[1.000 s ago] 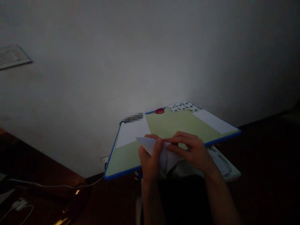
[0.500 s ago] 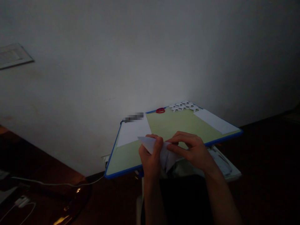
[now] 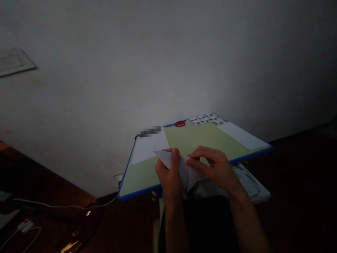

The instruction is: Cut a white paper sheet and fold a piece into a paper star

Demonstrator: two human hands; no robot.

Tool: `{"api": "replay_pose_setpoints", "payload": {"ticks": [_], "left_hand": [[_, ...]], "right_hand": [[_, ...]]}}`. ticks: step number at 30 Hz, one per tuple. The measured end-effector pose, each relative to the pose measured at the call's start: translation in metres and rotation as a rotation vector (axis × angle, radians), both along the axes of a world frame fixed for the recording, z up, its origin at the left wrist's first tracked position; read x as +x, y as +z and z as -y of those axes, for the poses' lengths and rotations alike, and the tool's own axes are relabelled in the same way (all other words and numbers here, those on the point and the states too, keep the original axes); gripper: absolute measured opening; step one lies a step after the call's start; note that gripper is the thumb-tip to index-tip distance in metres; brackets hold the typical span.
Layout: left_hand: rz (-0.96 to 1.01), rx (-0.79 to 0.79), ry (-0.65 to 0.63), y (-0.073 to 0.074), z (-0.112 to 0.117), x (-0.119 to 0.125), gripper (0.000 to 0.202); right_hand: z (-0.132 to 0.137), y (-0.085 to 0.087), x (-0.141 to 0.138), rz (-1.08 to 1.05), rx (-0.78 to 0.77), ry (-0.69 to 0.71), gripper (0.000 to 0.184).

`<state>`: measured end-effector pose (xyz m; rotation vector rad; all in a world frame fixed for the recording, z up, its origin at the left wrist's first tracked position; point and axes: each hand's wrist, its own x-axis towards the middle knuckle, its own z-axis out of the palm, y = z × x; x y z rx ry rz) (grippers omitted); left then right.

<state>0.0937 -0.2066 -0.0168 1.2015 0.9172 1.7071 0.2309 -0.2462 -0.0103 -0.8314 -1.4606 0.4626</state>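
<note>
A folded piece of white paper [image 3: 185,170] is held between my two hands, above the near edge of a green-topped table [image 3: 195,138] with a blue rim. My left hand [image 3: 170,174] grips its left part, thumb on top, and a pointed corner sticks out to the left. My right hand [image 3: 214,165] pinches the upper right edge between thumb and fingers. A crease runs down the middle of the paper toward its lower tip. Part of the paper is hidden behind the fingers.
On the table lie white sheets [image 3: 151,147] at left, a paper stack [image 3: 243,135] at right, red-handled scissors [image 3: 180,123] and several small folded paper pieces [image 3: 206,118] along the back. A wall stands behind. A white cable [image 3: 65,206] runs at lower left.
My left hand and the paper have shifted slightly up and to the left, and the left thumb sits more upright. The right hand keeps its pinch, having moved only a little.
</note>
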Motion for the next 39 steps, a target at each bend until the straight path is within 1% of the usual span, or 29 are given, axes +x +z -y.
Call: {"api": "replay_pose_setpoints", "payload": {"ticks": [6,10,12,15,16,18,20,24,27,31,34,39], "left_hand": [[0.012,0.006,-0.01,0.0,-0.001,0.001,0.044],[-0.024,0.041,-0.036,0.002,-0.001,-0.004,0.044],[-0.032,0.066,-0.107,0.002,-0.001,-0.009,0.044],[-0.008,0.087,-0.255,-0.001,-0.003,-0.017,0.048],[-0.002,0.091,-0.287,-0.003,-0.004,-0.02,0.049],[-0.002,0.099,-0.309,-0.005,-0.006,-0.024,0.051],[-0.009,0.103,-0.292,-0.007,-0.007,-0.025,0.048],[0.02,0.114,-0.188,-0.006,-0.008,-0.023,0.04],[0.055,0.114,-0.111,-0.003,-0.006,-0.019,0.038],[0.071,0.105,-0.02,0.002,-0.003,-0.015,0.037],[0.106,0.143,0.036,0.005,-0.002,-0.014,0.04],[0.161,0.144,0.069,0.009,0.0,-0.016,0.046]], "right_hand": [[0.0,0.001,0.0,0.026,0.001,-0.035,0.009],[0.001,0.002,0.0,0.021,-0.011,-0.035,0.01],[0.001,0.003,0.001,0.006,-0.015,-0.032,0.009],[0.001,0.003,0.002,-0.021,-0.013,-0.043,0.011],[0.001,0.003,0.002,-0.028,-0.014,-0.047,0.012],[0.001,0.002,0.004,-0.033,-0.02,-0.046,0.012],[0.001,0.001,0.006,-0.037,-0.023,-0.034,0.011],[0.0,-0.002,0.006,-0.039,-0.022,-0.016,0.01],[0.0,-0.002,0.004,-0.025,-0.018,-0.006,0.011],[0.001,-0.001,0.002,-0.006,-0.02,-0.007,0.013],[0.001,-0.002,0.003,0.009,-0.013,-0.015,0.014],[0.0,-0.004,0.005,0.023,-0.004,-0.017,0.01]]}}
